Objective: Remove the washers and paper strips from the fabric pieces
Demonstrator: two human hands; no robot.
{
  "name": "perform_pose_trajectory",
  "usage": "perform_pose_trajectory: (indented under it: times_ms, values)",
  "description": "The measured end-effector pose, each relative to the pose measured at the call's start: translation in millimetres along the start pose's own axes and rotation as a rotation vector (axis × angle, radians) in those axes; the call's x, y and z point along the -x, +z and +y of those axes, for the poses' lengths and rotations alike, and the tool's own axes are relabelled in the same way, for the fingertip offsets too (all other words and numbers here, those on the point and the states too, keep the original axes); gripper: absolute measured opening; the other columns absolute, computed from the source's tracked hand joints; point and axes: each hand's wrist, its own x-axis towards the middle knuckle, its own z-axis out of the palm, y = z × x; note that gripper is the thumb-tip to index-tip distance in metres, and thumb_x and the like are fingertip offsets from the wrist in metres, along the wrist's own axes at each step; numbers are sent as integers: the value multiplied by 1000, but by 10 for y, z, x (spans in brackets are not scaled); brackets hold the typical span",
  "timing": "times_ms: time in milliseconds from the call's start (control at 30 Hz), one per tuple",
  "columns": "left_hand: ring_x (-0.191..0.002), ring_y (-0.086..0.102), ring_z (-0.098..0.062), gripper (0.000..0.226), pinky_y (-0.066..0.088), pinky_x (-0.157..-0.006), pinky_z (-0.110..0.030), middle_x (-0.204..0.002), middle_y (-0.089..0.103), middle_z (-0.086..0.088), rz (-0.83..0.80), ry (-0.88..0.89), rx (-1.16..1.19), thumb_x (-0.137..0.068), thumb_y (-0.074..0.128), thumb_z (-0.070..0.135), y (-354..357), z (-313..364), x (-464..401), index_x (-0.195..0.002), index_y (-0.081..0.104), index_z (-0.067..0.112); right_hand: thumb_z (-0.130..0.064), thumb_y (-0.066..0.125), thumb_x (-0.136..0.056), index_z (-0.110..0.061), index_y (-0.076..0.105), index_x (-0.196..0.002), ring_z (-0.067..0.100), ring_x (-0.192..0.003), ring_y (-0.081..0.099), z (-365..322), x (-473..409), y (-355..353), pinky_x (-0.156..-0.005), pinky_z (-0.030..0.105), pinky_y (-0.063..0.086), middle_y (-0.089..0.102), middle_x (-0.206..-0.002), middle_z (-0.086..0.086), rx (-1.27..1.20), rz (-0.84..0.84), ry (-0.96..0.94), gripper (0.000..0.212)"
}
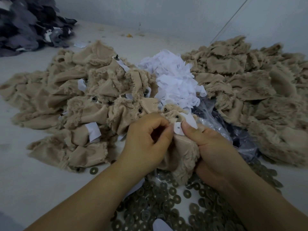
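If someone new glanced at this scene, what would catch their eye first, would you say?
Probably the bright heap of white paper strips at centre, flanked by tan fabric piles. Next, the left hand and right hand gripping one fabric piece below it, with washers scattered nearest the camera.

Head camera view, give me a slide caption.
Both hands hold a tan fabric piece, right thumb on its paper strip.

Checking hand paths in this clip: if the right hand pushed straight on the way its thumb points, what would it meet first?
The right hand points up and away; its thumb already presses the paper strip on the held fabric piece. Beyond that, probably the white paper heap, though depth is unclear.
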Motion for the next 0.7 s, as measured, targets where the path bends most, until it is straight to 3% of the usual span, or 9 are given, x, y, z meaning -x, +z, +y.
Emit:
perform_pose_trajectory:
  times_ms: [100,233,400,633,700]
  values:
    - [-57,54,-7,24,47,-55,-25,-61,59,-4,-22,-112,135,-91,60,14,-17,-14,-6,-69,66,6,-17,58,-96,-3,67,-121,35,-108,70,15,-8,-2,-89,45,60,72,-116,21,-17,-10,-21,30]
    - [-57,52,-21,28,46,-55,-31,-62,59,-24,-6,-325,412,-96,58,7,-36,-15,-15,-70,68,3,-13,58,-94,-5,67,-122,33,-109,70,23,-25,-5,-90,44,59,72,-117,20,-105,-39,6,31]
    - [-54,48,-14,36,44,-54,-24,-55,57,-3,-17,-359,473,-96,57,6,-26,-44,-17,-61,65,7,-15,61,-89,-5,70,-118,35,-109,70,27,-27,-20,-90,47,58,72,-117,21,-118,-52,36,33]
    - [-54,46,-17,33,42,-54,-27,-54,55,-2,-31,-356,472,-93,59,19,-13,-31,-19,-64,62,2,-24,60,-87,-4,66,-126,38,-118,64,36,-54,-35,-100,50,52,68,-124,23,-98,-63,112,44]
    - [-54,44,-19,34,42,-53,-28,-53,53,-9,-39,-360,485,-89,58,25,-15,-22,-19,-63,61,4,-25,59,-87,-5,65,-127,38,-118,65,38,-56,-37,-99,50,53,68,-125,22,-107,-61,119,45]
